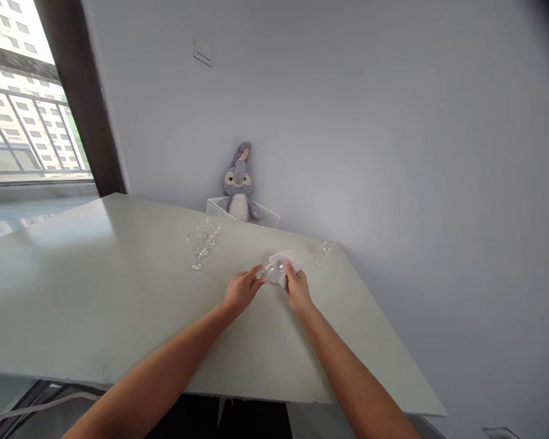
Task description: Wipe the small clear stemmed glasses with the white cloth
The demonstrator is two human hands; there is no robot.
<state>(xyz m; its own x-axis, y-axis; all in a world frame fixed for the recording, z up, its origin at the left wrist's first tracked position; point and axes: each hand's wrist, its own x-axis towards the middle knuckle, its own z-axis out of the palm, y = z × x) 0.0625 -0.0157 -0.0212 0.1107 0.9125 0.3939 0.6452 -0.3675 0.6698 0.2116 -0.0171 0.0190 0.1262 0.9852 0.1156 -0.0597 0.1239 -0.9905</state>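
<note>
Over the middle of the table, my left hand (240,290) is closed on the narrow end of a clear stemmed glass (269,274), which lies tilted sideways. A white cloth (285,255) is wrapped about the bowl end, and my right hand (297,289) grips it there, thumb on top. The cloth and fingers partly hide the glass's rim. Left of my hands stand several clear stemmed glasses (198,266) close together, their outlines hard to separate. Beyond my right hand, another small clear glass (324,251) stands close to the table's far right corner.
The pale table (132,317) has its right edge running along a plain wall (393,152). A grey plush rabbit (238,183) sits in a white perforated basket (266,216) at the back. A white cable (50,402) hangs below the front left edge. A window is at left.
</note>
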